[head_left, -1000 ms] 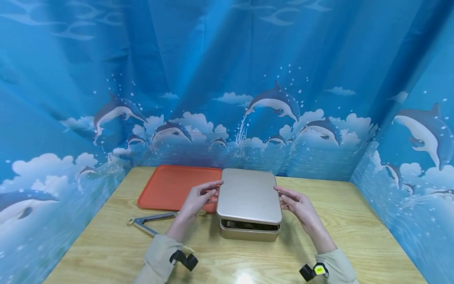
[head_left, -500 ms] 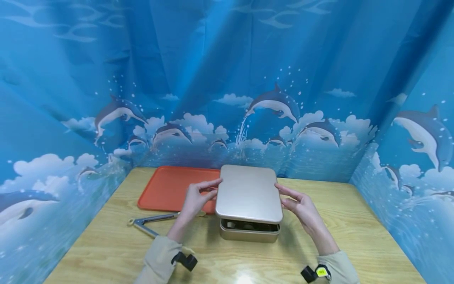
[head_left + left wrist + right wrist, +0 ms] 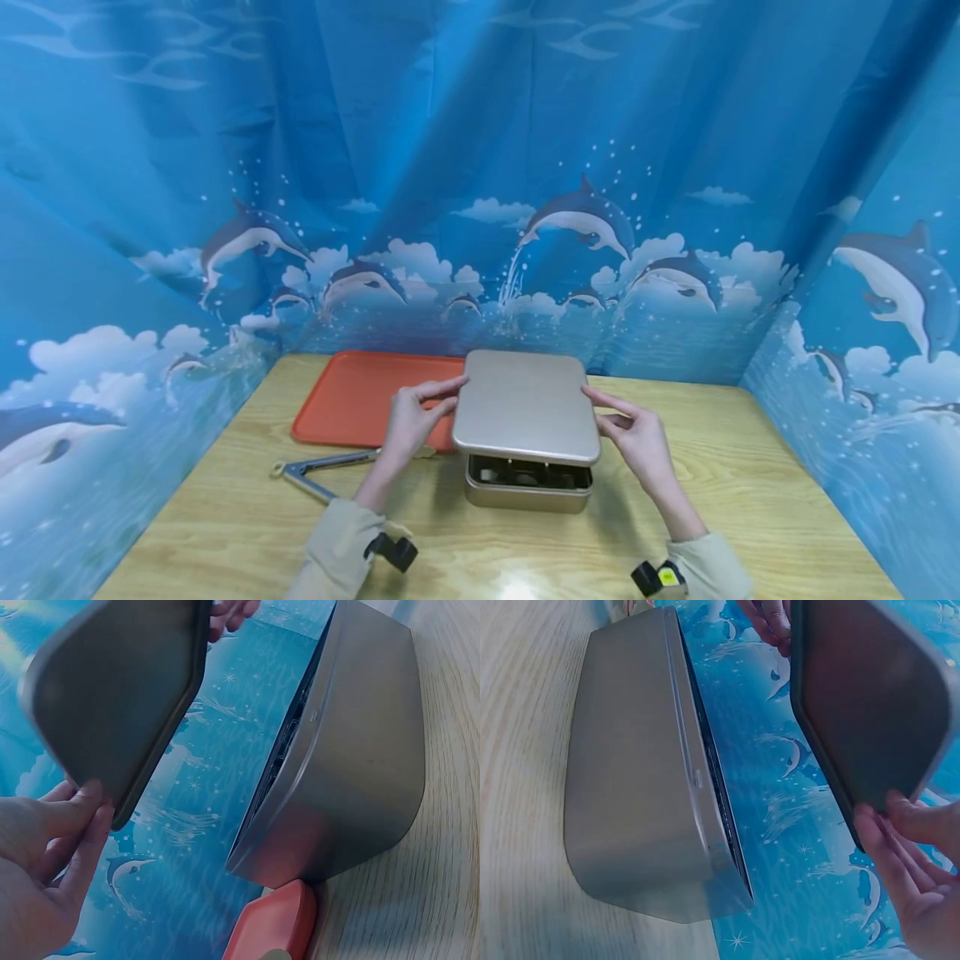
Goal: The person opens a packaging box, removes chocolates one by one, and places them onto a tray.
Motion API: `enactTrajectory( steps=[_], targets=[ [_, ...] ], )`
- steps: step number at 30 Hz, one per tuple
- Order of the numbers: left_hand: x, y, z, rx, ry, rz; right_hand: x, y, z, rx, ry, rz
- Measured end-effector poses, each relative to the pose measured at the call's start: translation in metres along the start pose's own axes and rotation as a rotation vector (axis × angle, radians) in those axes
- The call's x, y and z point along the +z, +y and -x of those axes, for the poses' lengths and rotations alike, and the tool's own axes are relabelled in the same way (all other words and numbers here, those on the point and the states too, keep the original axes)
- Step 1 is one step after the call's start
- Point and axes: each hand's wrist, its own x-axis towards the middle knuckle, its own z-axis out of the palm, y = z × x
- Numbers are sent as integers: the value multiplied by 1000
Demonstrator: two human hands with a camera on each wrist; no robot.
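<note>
A silver metal lid (image 3: 528,404) is held up above a rectangular metal tin (image 3: 528,498) on the table. My left hand (image 3: 408,421) pinches the lid's left edge between thumb and fingers. On the opposite edge, my right hand (image 3: 637,437) grips it the same way. Both wrist views show a gap between the raised lid (image 3: 124,690) and the rim of the tin (image 3: 634,765). Through the front opening, dark contents with a few small pale bits show inside the tin; the lid covers the rest.
An orange-red tray (image 3: 352,400) lies at the back left, partly behind the left hand and lid. Metal tongs (image 3: 307,479) lie spread in front of it, partly under the left forearm. A blue dolphin-print curtain (image 3: 480,167) encloses the wooden table (image 3: 750,467).
Both hands have lifted the lid higher off the tin, so the front opening is wider and more of the inside shows. The tin, tray and tongs stay where they were.
</note>
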Motion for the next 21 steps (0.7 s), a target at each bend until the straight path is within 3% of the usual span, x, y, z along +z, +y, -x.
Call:
enactTrajectory(
  steps=[5, 11, 16, 21],
  targets=[
    [2, -1, 0, 104, 45, -51, 2, -3, 1, -86, 95, 26],
    [4, 0, 0, 210, 117, -19, 2, -4, 3, -130, 146, 18],
    [5, 0, 0, 228, 164, 18, 4, -6, 3, -138, 168, -60],
    [4, 2, 1, 200, 156, -51, 3, -6, 2, -198, 240, -67]
  ],
)
